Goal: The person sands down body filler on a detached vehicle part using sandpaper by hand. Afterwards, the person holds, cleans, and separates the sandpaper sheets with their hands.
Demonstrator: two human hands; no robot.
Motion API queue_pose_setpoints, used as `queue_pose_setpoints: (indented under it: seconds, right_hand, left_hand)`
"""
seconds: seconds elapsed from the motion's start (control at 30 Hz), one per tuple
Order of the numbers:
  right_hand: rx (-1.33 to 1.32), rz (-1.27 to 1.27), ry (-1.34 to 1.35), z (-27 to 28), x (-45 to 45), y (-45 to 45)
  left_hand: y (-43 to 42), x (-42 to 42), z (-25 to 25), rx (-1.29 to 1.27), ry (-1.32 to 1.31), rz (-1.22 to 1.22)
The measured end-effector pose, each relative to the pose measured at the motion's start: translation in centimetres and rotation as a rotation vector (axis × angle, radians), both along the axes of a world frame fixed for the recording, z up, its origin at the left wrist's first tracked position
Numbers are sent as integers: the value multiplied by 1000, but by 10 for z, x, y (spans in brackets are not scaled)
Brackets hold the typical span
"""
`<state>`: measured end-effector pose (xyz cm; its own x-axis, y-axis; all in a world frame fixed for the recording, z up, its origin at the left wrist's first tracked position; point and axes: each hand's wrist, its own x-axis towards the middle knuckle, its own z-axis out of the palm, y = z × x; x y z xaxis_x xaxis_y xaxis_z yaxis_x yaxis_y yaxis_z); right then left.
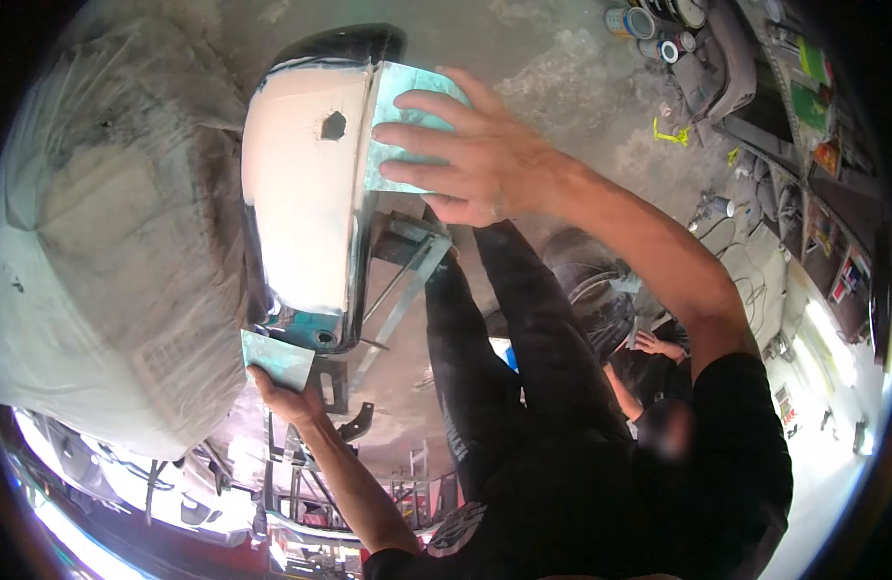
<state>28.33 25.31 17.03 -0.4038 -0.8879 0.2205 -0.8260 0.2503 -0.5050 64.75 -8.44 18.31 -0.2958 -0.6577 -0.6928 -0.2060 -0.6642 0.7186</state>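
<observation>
In front of me stands a long car body part [306, 193], coated beige with dark edges and a ragged hole near its upper middle. My right hand [460, 155] lies over a pale green sandpaper sheet [388, 164], fingers spread across it, holding it against the part's right edge. Below the part's lower end, my left hand [286, 396] pinches another pale green sandpaper sheet [279, 360] at its lower edge. The thumb shows at that sheet's corner; the other fingers are mostly hidden.
A plastic-covered bulky object [117, 232] fills the left side. A metal stand [407, 271] is under the part. Paint cans [631, 23] sit at upper right near cluttered shelves [804, 155]. Another person [658, 377] is behind my legs.
</observation>
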Motion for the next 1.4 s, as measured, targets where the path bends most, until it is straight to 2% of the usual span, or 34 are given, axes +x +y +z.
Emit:
queue_pose_setpoints:
  seconds: [0.3, 0.77, 1.13, 1.2, 1.3, 1.4]
  right_hand:
    - [17, -22, 27, -19, 10, 12]
    - [8, -11, 11, 0, -23, 6]
    - [61, -26, -20, -33, 1, 32]
    - [-41, -80, -16, -28, 10, 34]
    - [-59, -101, -34, -32, 22, 32]
    - [-116, -91, -36, -41, 23, 32]
  left_hand:
    - [1, -1, 1, -22, -31, -20]
    - [3, -4, 2, -42, -64, -25]
    - [2, -5, 1, -88, -78, -57]
    - [3, -4, 2, -99, -72, -81]
    - [4, -6, 5, -106, -117, -101]
    - [3, -6, 3, -30, -41, -63]
